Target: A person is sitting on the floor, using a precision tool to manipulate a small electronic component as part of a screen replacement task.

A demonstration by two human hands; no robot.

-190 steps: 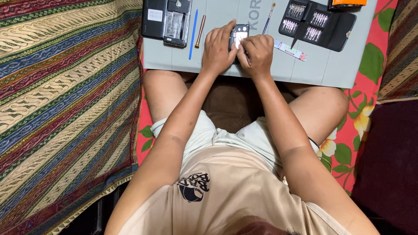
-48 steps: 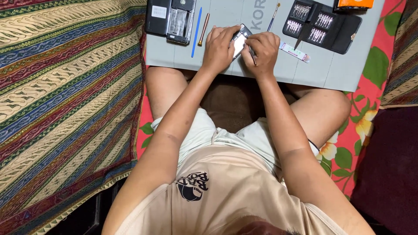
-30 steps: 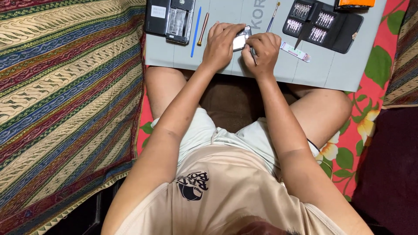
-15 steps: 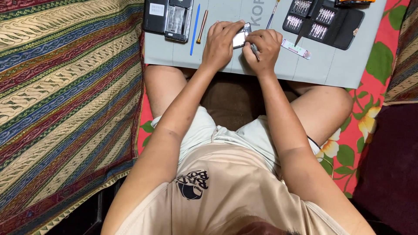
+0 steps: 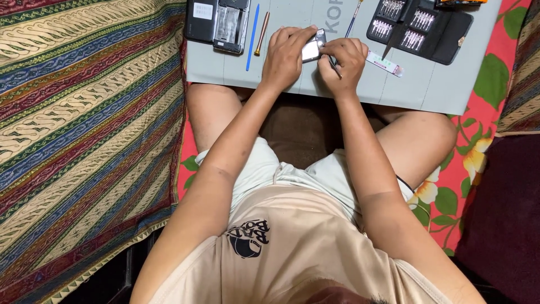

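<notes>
Left hand [image 5: 286, 56] clamps the part [image 5: 313, 48] on the mat [image 5: 427, 84]; right hand [image 5: 342, 63] pinches a tool [image 5: 334, 65], which might slip and scratch it

Grey mat [image 5: 427, 84], black bit case [image 5: 444, 39], blue pry tool [image 5: 251, 34], striped multicolour cloth [image 5: 84, 124].

Hands [image 5: 315, 59] hide most of small device [image 5: 312, 48]; bit case [image 5: 419, 28] cropped
</notes>
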